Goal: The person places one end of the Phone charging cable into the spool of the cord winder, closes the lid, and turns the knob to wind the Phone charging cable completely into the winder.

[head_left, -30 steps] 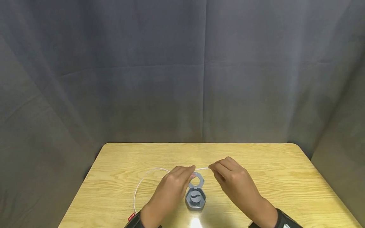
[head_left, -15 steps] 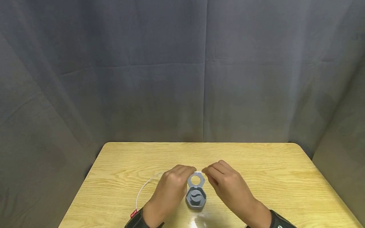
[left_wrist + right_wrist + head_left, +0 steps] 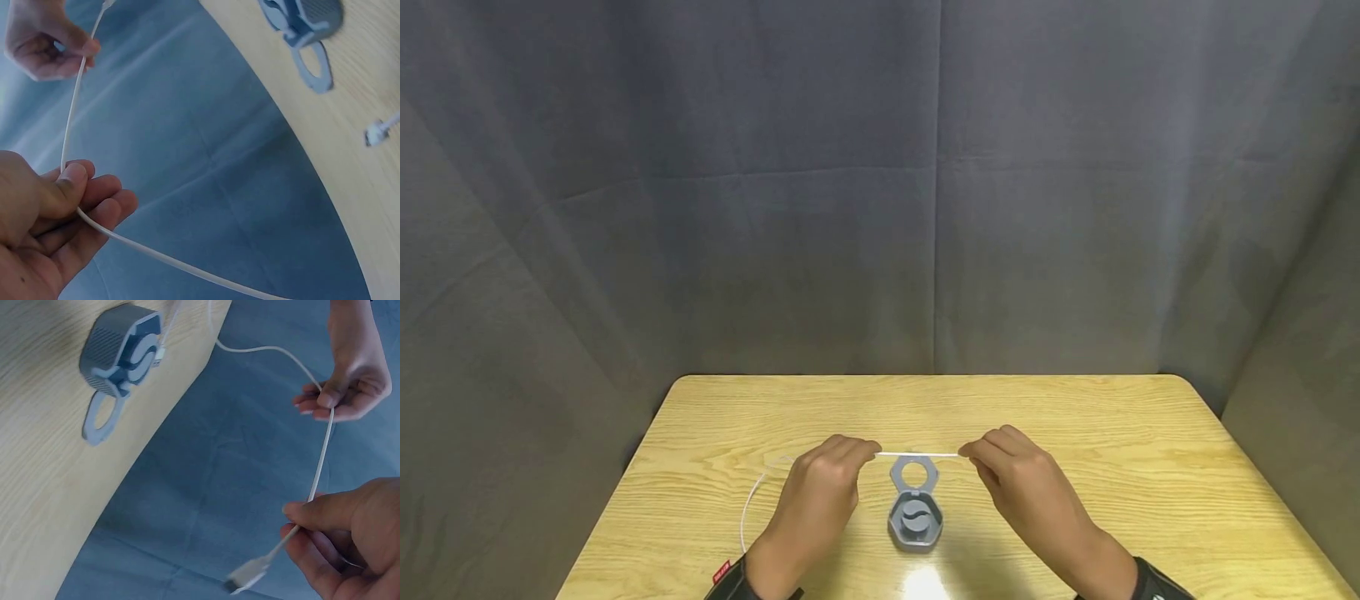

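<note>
A white USB cable stretches straight between the two hands, above the table. My left hand pinches it between thumb and fingers, and from there the cable curves off to the left. My right hand pinches it close to the USB plug, which hangs just beyond the fingers in the right wrist view. Between and below the hands, a grey hexagonal case stands on the table with its ring-shaped lid folded back. Inside it is a round core with an S-shaped groove.
The cable's other connector lies on the wooden table near the case. A red tag shows beside the left sleeve. Grey curtains surround the table at the back and sides.
The hands came close together, then moved apart again, the left hand going left and the right hand right. More cable now shows taut between them. The case stays put.
</note>
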The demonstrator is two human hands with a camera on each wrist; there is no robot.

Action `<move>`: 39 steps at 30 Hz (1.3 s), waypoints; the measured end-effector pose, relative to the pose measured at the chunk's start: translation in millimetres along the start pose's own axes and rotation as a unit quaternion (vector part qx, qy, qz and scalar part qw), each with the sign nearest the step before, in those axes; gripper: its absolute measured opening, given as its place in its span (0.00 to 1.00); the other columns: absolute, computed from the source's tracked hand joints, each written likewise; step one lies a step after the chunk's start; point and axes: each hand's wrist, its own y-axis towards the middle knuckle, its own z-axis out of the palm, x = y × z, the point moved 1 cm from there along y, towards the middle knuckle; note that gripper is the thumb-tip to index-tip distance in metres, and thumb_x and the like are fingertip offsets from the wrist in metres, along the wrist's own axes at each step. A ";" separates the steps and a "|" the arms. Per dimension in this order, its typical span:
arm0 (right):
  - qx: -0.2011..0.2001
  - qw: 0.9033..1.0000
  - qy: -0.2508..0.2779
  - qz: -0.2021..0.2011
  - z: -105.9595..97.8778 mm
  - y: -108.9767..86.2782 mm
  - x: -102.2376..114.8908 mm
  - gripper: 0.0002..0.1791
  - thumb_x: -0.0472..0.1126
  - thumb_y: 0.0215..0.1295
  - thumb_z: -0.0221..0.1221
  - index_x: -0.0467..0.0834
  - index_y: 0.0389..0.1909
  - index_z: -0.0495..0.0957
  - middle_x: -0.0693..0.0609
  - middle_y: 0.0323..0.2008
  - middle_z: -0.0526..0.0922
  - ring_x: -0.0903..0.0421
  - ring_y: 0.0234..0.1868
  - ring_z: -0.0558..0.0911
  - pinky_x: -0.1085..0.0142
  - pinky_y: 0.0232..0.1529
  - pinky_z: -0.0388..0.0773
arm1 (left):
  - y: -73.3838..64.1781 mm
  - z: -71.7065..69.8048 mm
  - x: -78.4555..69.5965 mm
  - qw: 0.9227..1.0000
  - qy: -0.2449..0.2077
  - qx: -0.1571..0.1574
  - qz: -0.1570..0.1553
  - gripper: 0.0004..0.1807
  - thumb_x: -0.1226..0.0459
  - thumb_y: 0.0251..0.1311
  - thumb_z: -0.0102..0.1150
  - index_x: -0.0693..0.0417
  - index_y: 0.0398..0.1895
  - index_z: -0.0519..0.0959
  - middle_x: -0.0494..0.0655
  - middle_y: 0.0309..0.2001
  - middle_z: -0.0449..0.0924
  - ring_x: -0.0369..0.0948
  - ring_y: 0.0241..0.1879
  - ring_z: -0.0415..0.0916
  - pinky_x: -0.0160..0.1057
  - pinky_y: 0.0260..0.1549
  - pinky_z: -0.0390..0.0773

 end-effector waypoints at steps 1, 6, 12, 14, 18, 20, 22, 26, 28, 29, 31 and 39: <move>0.000 1.000 -0.001 0.000 0.4 -1.1 -1.7 0.19 0.21 0.46 0.74 0.47 0.34 0.87 0.61 0.32 0.85 0.65 0.35 0.81 0.82 0.35 0.78 | -1.4 -0.8 1.4 1.000 0.003 0.000 -0.003 0.24 0.89 0.42 0.69 0.59 0.40 0.86 0.47 0.39 0.90 0.41 0.41 0.89 0.30 0.43 0.87; 0.000 1.000 -0.005 0.004 1.1 -4.8 -6.7 0.18 0.21 0.49 0.72 0.46 0.34 0.87 0.60 0.31 0.85 0.65 0.35 0.81 0.82 0.34 0.79 | -7.1 -6.9 7.0 1.000 0.016 -0.002 -0.016 0.23 0.88 0.42 0.71 0.59 0.41 0.86 0.50 0.41 0.90 0.44 0.42 0.89 0.33 0.43 0.88; 0.010 1.000 -0.003 0.022 -0.4 -7.3 -7.6 0.18 0.22 0.46 0.74 0.46 0.34 0.87 0.60 0.31 0.86 0.65 0.34 0.82 0.80 0.33 0.80 | -11.8 -12.0 12.7 0.999 0.019 -0.006 -0.032 0.22 0.90 0.46 0.65 0.61 0.41 0.86 0.53 0.41 0.90 0.46 0.42 0.90 0.37 0.42 0.89; 0.015 1.000 0.002 0.025 -0.5 -7.6 -7.6 0.19 0.22 0.46 0.74 0.46 0.34 0.87 0.60 0.31 0.86 0.65 0.35 0.82 0.80 0.33 0.81 | -13.5 -12.1 14.9 0.999 0.023 -0.007 -0.034 0.23 0.90 0.45 0.65 0.61 0.40 0.86 0.53 0.40 0.90 0.46 0.41 0.90 0.37 0.41 0.90; 0.023 0.999 0.007 0.027 -0.3 -8.1 -7.7 0.19 0.21 0.45 0.74 0.45 0.34 0.87 0.59 0.32 0.87 0.63 0.35 0.83 0.80 0.34 0.82 | -16.4 -10.4 17.3 0.999 0.031 -0.005 -0.030 0.22 0.89 0.45 0.67 0.60 0.40 0.86 0.52 0.40 0.90 0.46 0.41 0.89 0.36 0.41 0.89; 0.022 0.999 0.007 0.027 0.1 -8.5 -7.9 0.19 0.21 0.45 0.74 0.45 0.34 0.87 0.59 0.32 0.87 0.63 0.35 0.84 0.80 0.34 0.81 | -17.3 -8.6 17.8 0.999 0.031 -0.006 -0.030 0.22 0.88 0.45 0.68 0.60 0.41 0.86 0.52 0.41 0.90 0.45 0.42 0.89 0.35 0.42 0.89; 0.016 0.999 0.006 0.028 0.1 -8.9 -7.9 0.19 0.21 0.44 0.75 0.45 0.34 0.87 0.60 0.31 0.87 0.64 0.35 0.83 0.82 0.34 0.80 | -17.9 -6.4 17.8 0.999 0.029 -0.007 -0.032 0.20 0.86 0.47 0.69 0.61 0.41 0.86 0.52 0.41 0.90 0.45 0.42 0.89 0.34 0.43 0.89; 0.002 1.000 0.005 0.023 -0.3 -9.1 -6.4 0.19 0.21 0.45 0.75 0.46 0.34 0.87 0.60 0.31 0.86 0.66 0.33 0.80 0.85 0.33 0.76 | -19.8 -2.9 15.6 0.998 0.021 -0.004 -0.053 0.15 0.82 0.53 0.69 0.63 0.43 0.85 0.53 0.41 0.90 0.46 0.43 0.89 0.34 0.43 0.89; -0.002 1.000 0.002 0.018 -0.7 -8.4 -5.2 0.19 0.21 0.44 0.75 0.46 0.34 0.87 0.60 0.31 0.86 0.66 0.33 0.80 0.86 0.33 0.75 | -20.2 -1.2 13.1 0.998 0.021 0.008 -0.064 0.12 0.78 0.57 0.68 0.64 0.45 0.85 0.55 0.42 0.89 0.47 0.44 0.89 0.35 0.44 0.89; -0.004 1.000 0.002 0.016 -1.0 -7.8 -4.3 0.20 0.21 0.44 0.75 0.45 0.34 0.87 0.60 0.31 0.86 0.66 0.33 0.79 0.86 0.33 0.75 | -20.2 -0.1 11.5 0.997 0.022 0.015 -0.067 0.11 0.76 0.59 0.68 0.65 0.45 0.85 0.55 0.43 0.89 0.48 0.45 0.89 0.35 0.44 0.89; -0.007 1.000 0.004 0.013 -1.4 -5.9 -2.1 0.20 0.20 0.44 0.75 0.45 0.34 0.87 0.60 0.31 0.86 0.66 0.33 0.79 0.86 0.33 0.75 | -19.0 2.5 7.6 0.997 0.019 0.029 -0.068 0.10 0.74 0.62 0.66 0.65 0.46 0.85 0.55 0.44 0.89 0.48 0.46 0.88 0.36 0.45 0.88; -0.014 0.999 0.018 -0.028 3.2 6.7 19.4 0.19 0.22 0.44 0.75 0.45 0.33 0.87 0.59 0.32 0.86 0.64 0.35 0.82 0.82 0.36 0.80 | -4.0 18.1 -14.9 0.998 -0.020 0.054 -0.018 0.11 0.68 0.66 0.64 0.61 0.50 0.85 0.50 0.45 0.90 0.42 0.47 0.88 0.32 0.47 0.87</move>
